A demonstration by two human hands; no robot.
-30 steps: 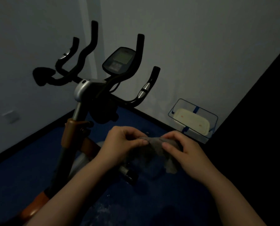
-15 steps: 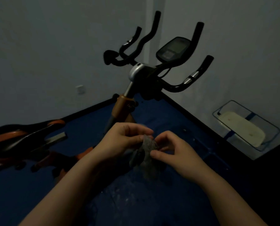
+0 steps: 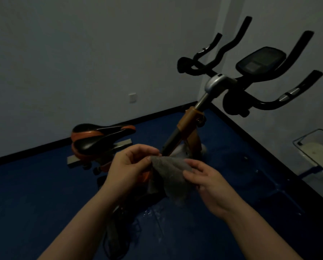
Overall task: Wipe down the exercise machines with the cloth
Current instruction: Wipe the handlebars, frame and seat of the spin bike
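A grey cloth hangs between my two hands in front of an exercise bike. My left hand pinches its upper left corner between thumb and fingers. My right hand holds the cloth's right edge with thumb and fingertips. The bike has an orange and black saddle at centre left. Its orange frame post rises to black handlebars and a console at upper right. The cloth hangs just below the post and does not touch the bike.
Blue floor runs to grey walls with a black skirting. A wall socket sits on the back wall. A clear box with a pale object stands by the right wall. Dark area lies at the far right.
The view has swung left, so the saddle now shows fully and the handlebars sit further right. My hands have spread the bunched cloth wider between them.
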